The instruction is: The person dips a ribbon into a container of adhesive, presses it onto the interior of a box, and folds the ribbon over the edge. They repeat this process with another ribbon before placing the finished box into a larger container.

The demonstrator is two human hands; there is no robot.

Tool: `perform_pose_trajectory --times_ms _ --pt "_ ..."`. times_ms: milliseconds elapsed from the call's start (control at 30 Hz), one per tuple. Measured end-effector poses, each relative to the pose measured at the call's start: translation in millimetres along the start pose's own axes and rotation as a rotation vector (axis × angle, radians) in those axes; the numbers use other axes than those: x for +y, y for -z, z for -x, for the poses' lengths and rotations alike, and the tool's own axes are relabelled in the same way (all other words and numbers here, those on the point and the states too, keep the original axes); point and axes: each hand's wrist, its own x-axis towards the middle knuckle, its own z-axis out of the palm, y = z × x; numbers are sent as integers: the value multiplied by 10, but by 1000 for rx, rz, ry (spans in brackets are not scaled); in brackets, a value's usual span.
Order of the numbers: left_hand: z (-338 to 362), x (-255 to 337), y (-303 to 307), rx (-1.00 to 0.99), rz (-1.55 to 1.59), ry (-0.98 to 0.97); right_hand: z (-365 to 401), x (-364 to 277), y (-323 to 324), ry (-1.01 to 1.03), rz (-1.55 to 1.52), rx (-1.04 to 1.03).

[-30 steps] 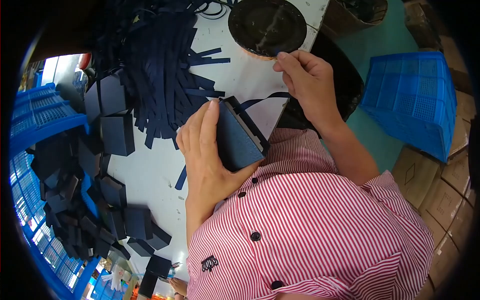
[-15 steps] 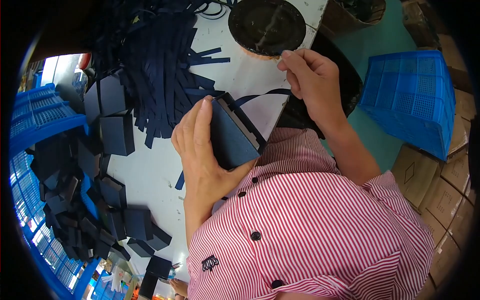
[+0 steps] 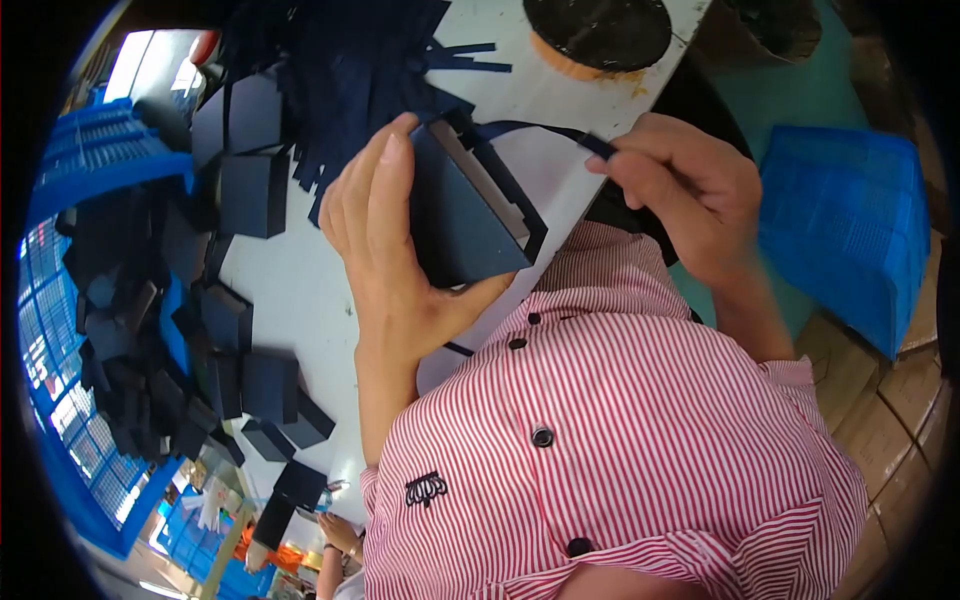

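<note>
My left hand (image 3: pixel 385 225) is wrapped round a dark navy cardboard box (image 3: pixel 455 220), held tilted over the table edge with its pale inner side facing right. From the box's upper end a dark ribbon (image 3: pixel 535 126) runs across to my right hand (image 3: pixel 690 185). The thumb and fingers of that hand pinch the ribbon's end, to the right of the box. A thick heap of dark ribbon strips (image 3: pixel 350 85) lies on the table beyond my left hand. Behind my right hand stands a round pad with a black top (image 3: pixel 600 30) and an orange-brown side.
Many dark boxes (image 3: pixel 255 195) are piled at the left, some in a blue plastic crate (image 3: pixel 95 150). Another blue crate (image 3: pixel 845 230) stands on the right by cardboard cartons (image 3: pixel 880 425). Another person's hand (image 3: pixel 340 535) shows at the bottom left. The white table (image 3: pixel 310 290) runs beneath.
My right hand has moved from beside the round pad, down and right, and now shows the ribbon end in its pinch. My left hand still holds the box. The camera view has shifted.
</note>
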Motion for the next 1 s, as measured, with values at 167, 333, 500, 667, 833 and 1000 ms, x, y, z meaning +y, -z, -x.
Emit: perform_pose_trajectory --times_ms 167,333,500,667,833,1000 --pt "46 -56 167 82 -2 -75 -134 -170 -109 180 60 -218" --pt "65 17 366 113 -105 -111 -209 -245 -225 232 79 -301" --pt "84 40 448 156 -185 -167 -268 -250 -336 380 86 -315" --pt "90 61 507 170 -241 -192 -312 -280 -375 376 56 -336" --pt "97 46 508 198 -265 -215 -335 -284 -411 364 51 -355" --pt "82 50 503 227 -242 -233 -352 -297 -420 349 30 -373"
